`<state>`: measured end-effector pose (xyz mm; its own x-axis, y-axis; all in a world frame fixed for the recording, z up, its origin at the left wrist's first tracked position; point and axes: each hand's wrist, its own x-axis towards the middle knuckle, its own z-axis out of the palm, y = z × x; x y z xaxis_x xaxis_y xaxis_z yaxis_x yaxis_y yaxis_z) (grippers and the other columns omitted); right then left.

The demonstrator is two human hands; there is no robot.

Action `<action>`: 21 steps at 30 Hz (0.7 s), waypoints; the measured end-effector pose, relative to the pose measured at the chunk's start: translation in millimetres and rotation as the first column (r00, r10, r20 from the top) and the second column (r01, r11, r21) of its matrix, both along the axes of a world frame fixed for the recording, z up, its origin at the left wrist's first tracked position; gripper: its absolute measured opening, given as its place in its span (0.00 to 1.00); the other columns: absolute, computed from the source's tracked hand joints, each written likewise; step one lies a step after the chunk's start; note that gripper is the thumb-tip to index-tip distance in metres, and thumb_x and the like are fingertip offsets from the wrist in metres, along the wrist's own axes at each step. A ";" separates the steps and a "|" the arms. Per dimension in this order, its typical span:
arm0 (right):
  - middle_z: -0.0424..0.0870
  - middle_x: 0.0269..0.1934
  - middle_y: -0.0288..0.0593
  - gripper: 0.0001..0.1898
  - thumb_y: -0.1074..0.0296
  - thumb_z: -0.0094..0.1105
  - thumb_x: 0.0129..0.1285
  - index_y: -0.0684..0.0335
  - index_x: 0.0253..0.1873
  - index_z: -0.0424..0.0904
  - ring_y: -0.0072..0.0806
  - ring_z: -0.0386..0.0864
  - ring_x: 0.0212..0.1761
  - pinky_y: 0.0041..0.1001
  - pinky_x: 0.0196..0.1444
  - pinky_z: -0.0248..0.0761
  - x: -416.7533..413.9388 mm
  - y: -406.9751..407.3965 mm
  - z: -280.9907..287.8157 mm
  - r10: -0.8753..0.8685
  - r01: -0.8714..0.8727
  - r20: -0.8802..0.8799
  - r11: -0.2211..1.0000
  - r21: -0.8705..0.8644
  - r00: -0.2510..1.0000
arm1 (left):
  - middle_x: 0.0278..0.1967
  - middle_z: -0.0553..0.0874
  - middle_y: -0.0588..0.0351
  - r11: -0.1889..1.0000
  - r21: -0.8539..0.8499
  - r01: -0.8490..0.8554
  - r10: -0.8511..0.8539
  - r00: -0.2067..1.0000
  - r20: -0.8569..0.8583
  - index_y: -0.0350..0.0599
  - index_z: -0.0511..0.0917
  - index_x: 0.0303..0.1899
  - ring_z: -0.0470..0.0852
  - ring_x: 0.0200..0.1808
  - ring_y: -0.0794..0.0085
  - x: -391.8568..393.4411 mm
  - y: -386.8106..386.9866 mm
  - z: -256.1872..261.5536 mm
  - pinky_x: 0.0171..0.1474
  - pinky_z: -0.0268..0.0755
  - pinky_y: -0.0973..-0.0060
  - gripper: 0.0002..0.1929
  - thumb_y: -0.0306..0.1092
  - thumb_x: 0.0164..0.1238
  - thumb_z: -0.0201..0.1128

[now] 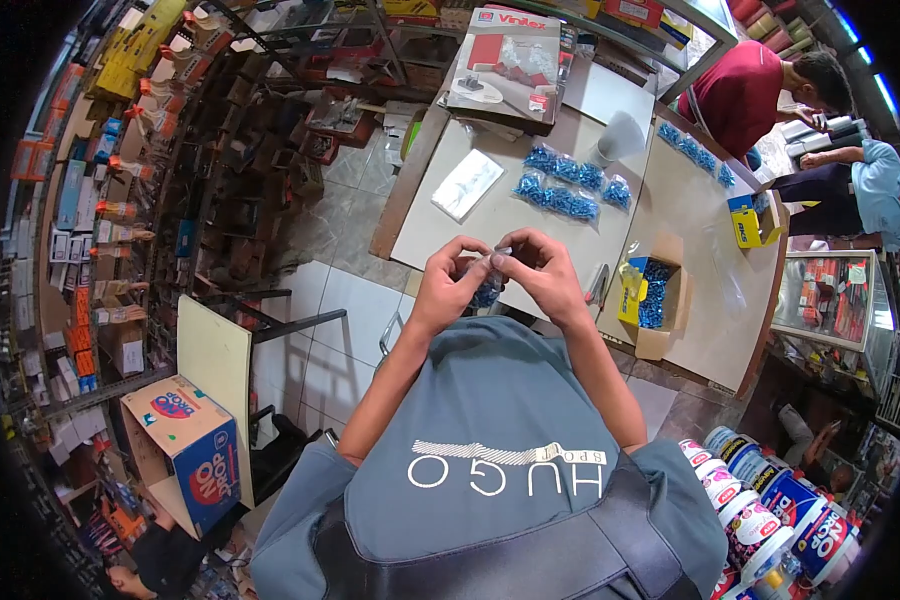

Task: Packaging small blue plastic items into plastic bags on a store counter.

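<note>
Close to my chest, at the table's near edge, my left hand (450, 281) and my right hand (538, 274) pinch the top of a small clear plastic bag (486, 292) of blue pieces. The fingertips meet at the bag's mouth. Beyond them lie two rows of filled bags (559, 199) of blue screws or wall plugs, a stack of flat clear bags (467, 184) and a rolled translucent sheet (616, 140). Scissors (597, 285) rest right of my right hand. Further right stands an open cardboard box (667, 300) full of the loose blue pieces.
A large printed box (504, 71) stands at the table's far end. More filled bags (695, 154) and a yellow-blue box (750, 221) lie at the right edge, near two people. Shelves line the left, a carton (184, 450) sits lower left, and paint buckets (757, 532) stand lower right.
</note>
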<state>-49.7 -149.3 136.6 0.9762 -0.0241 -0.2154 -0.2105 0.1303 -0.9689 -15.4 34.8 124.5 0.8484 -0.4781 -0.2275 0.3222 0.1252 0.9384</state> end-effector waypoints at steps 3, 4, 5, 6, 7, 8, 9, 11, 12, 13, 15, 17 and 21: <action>0.87 0.38 0.38 0.10 0.72 0.68 0.68 0.70 0.49 0.82 0.21 0.83 0.38 0.24 0.43 0.76 -1.5 0.4 -2.0 -0.005 0.005 0.004 0.991 0.135 1.000 | 0.35 0.90 0.54 1.000 -0.027 -0.008 0.007 1.000 -0.020 0.39 0.79 0.50 0.87 0.38 0.79 -0.3 2.0 -1.9 0.42 0.79 0.80 0.08 0.31 0.77 0.65; 0.87 0.38 0.39 0.09 0.72 0.68 0.68 0.70 0.49 0.83 0.21 0.83 0.38 0.24 0.44 0.76 -2.0 0.5 -2.4 -0.015 0.016 -0.007 0.992 0.127 1.000 | 0.35 0.90 0.55 0.999 -0.036 -0.009 0.008 1.000 -0.027 0.39 0.79 0.50 0.87 0.38 0.79 -0.4 2.3 -2.4 0.43 0.79 0.80 0.08 0.31 0.77 0.65; 0.88 0.38 0.39 0.09 0.72 0.68 0.69 0.70 0.48 0.83 0.21 0.83 0.38 0.24 0.45 0.76 -2.6 0.8 -2.7 -0.026 0.028 -0.017 0.993 0.119 1.000 | 0.35 0.90 0.55 0.999 -0.037 -0.009 0.008 1.000 -0.027 0.39 0.79 0.50 0.87 0.38 0.79 -1.5 2.6 -2.2 0.43 0.79 0.80 0.08 0.31 0.77 0.65; 0.88 0.38 0.39 0.09 0.72 0.68 0.69 0.70 0.48 0.83 0.21 0.83 0.38 0.24 0.45 0.76 -2.9 1.6 -3.0 -0.026 0.028 -0.017 0.993 0.118 1.000 | 0.35 0.90 0.55 0.999 -0.051 -0.010 0.008 0.999 -0.031 0.39 0.79 0.50 0.87 0.38 0.79 -2.1 2.3 1.2 0.43 0.79 0.80 0.08 0.31 0.76 0.65; 0.88 0.38 0.39 0.08 0.72 0.68 0.69 0.70 0.48 0.84 0.21 0.83 0.38 0.24 0.45 0.76 -3.3 2.6 -3.3 -0.034 0.037 -0.027 0.993 0.115 0.999 | 0.35 0.90 0.55 0.998 -0.065 -0.011 0.009 0.999 -0.034 0.39 0.79 0.50 0.87 0.38 0.79 -2.6 2.3 3.0 0.43 0.79 0.80 0.08 0.31 0.76 0.65; 0.88 0.38 0.39 0.08 0.72 0.67 0.69 0.70 0.47 0.84 0.21 0.83 0.39 0.24 0.45 0.76 -3.7 3.3 -3.4 -0.042 0.046 -0.036 0.993 0.111 0.998 | 0.35 0.90 0.55 0.998 -0.066 -0.011 0.009 0.999 -0.034 0.39 0.79 0.50 0.87 0.38 0.79 -2.5 3.7 1.3 0.43 0.79 0.80 0.08 0.31 0.76 0.65; 0.88 0.38 0.39 0.08 0.72 0.67 0.69 0.70 0.47 0.84 0.21 0.83 0.39 0.24 0.45 0.76 -4.5 3.8 -3.3 -0.043 0.047 -0.036 0.993 0.111 0.998 | 0.37 0.90 0.53 0.999 -0.050 0.010 -0.011 1.000 -0.006 0.39 0.79 0.51 0.89 0.40 0.76 -2.3 5.8 -0.5 0.44 0.81 0.79 0.09 0.31 0.77 0.64; 0.88 0.38 0.39 0.08 0.72 0.67 0.69 0.71 0.47 0.84 0.20 0.82 0.39 0.24 0.46 0.76 -6.1 4.6 -3.3 -0.038 0.039 -0.009 0.995 0.096 0.999 | 0.38 0.91 0.51 0.999 -0.034 0.032 -0.031 0.999 0.021 0.39 0.78 0.52 0.90 0.41 0.73 -3.1 7.1 -2.5 0.45 0.82 0.77 0.09 0.31 0.78 0.63; 0.88 0.38 0.39 0.08 0.72 0.67 0.69 0.71 0.47 0.84 0.20 0.82 0.39 0.24 0.46 0.76 -6.6 5.3 -3.5 -0.040 0.041 -0.010 0.995 0.096 0.999 | 0.37 0.90 0.52 0.999 -0.032 0.013 -0.013 1.000 -0.004 0.39 0.79 0.51 0.89 0.40 0.76 -3.7 5.5 -1.3 0.44 0.81 0.78 0.08 0.31 0.77 0.64; 0.88 0.37 0.39 0.09 0.72 0.67 0.68 0.71 0.48 0.84 0.20 0.83 0.39 0.23 0.45 0.76 -6.9 6.7 -3.9 -0.054 0.055 -0.006 0.995 0.087 0.998 | 0.35 0.90 0.54 1.000 -0.029 -0.006 0.005 1.000 -0.029 0.39 0.80 0.49 0.88 0.39 0.79 -4.1 4.6 0.2 0.43 0.79 0.80 0.08 0.31 0.77 0.65; 0.88 0.37 0.38 0.10 0.71 0.67 0.68 0.71 0.48 0.85 0.19 0.83 0.38 0.22 0.44 0.76 -7.4 9.0 -2.3 -0.067 0.067 -0.002 0.995 0.078 0.998 | 0.35 0.90 0.54 1.000 -0.012 0.002 -0.002 1.000 -0.018 0.39 0.80 0.49 0.88 0.39 0.79 -4.2 5.2 4.1 0.43 0.79 0.80 0.07 0.31 0.77 0.65; 0.88 0.37 0.38 0.09 0.70 0.67 0.68 0.71 0.47 0.85 0.19 0.82 0.38 0.22 0.43 0.76 -8.5 10.8 3.0 -0.091 0.091 0.003 0.996 0.024 0.996 | 0.35 0.90 0.54 1.000 0.005 0.006 -0.006 1.000 -0.005 0.39 0.80 0.49 0.88 0.39 0.78 -4.7 6.1 5.2 0.43 0.79 0.80 0.07 0.31 0.77 0.64; 0.88 0.37 0.39 0.09 0.70 0.67 0.69 0.70 0.46 0.86 0.19 0.82 0.38 0.23 0.43 0.76 -9.9 12.8 -0.9 -0.112 0.112 0.009 0.994 -0.010 0.994 | 0.35 0.90 0.54 1.000 -0.016 0.009 -0.009 1.000 -0.011 0.41 0.80 0.49 0.88 0.38 0.79 -6.2 6.0 4.3 0.41 0.78 0.80 0.06 0.30 0.77 0.64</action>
<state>-59.7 -136.5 135.7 0.9691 -0.1354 -0.2064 -0.1872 0.1420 -0.9720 -21.5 40.8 128.7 0.8413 -0.4895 -0.2295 0.3342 0.1371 0.9325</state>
